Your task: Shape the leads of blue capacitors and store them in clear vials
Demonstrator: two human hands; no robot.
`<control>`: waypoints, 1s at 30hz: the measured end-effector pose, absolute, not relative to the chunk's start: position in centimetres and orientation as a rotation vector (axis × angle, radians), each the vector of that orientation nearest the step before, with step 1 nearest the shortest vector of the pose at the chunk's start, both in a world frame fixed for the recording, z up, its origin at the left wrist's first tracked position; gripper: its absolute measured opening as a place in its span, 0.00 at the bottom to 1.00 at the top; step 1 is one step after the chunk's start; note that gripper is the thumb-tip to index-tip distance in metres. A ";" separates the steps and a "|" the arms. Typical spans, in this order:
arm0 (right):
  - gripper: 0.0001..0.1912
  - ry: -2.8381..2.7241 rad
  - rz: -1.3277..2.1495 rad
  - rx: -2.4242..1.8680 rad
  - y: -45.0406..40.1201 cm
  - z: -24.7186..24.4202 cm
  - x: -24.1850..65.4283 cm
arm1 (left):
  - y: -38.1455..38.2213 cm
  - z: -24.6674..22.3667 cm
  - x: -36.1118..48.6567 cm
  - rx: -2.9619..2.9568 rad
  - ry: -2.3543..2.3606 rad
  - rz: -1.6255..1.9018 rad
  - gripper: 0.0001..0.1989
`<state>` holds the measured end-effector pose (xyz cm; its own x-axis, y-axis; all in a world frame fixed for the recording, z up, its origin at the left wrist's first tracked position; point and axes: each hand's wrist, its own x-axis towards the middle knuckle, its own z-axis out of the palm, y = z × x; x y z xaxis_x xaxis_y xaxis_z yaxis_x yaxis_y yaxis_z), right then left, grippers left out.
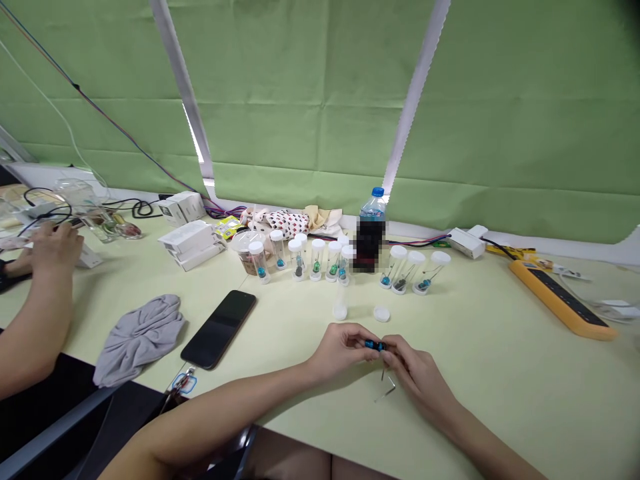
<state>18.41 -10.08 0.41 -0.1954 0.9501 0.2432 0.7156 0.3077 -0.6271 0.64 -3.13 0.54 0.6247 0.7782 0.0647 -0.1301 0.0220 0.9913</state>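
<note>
My left hand (345,349) and my right hand (413,367) meet near the table's front, both pinching a small blue and black part (375,345) between their fingertips. Below the fingers, thin bent metal rods (386,390) show against the table. Just beyond my hands an uncapped clear tube (341,303) stands upright, with a white cap (381,313) lying to its right. Farther back stand several white-capped clear tubes (317,260) with small blue, green or dark pieces and thin rods inside; three more tubes (401,272) are grouped to the right.
A black phone (219,329) and a grey cloth (141,340) lie left of my arms. A bottle (373,230) and a plastic cup (247,252) stand behind. White boxes (191,243) sit back left, an orange power strip (563,300) right. Another person's arm (45,300) rests far left.
</note>
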 end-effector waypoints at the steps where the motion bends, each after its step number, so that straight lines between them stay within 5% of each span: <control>1: 0.12 -1.983 0.520 -1.483 -10.1 0.3 18.4 | -3.1 0.5 0.6 1.408 0.598 0.776 0.15; 11: 0.16 -1.917 0.691 -1.481 -10.3 1.0 17.9 | -3.6 1.2 0.0 1.855 0.548 0.905 0.12; 30: 0.10 -1.996 0.345 -1.642 -8.2 0.0 19.9 | -2.1 1.5 0.3 1.295 0.616 0.896 0.15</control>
<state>19.94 -8.18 0.05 -0.1228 0.9642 0.2351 0.8295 0.2298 -0.5090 0.31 -2.10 1.45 0.5370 0.8385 0.0927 -0.2137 0.0289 0.9765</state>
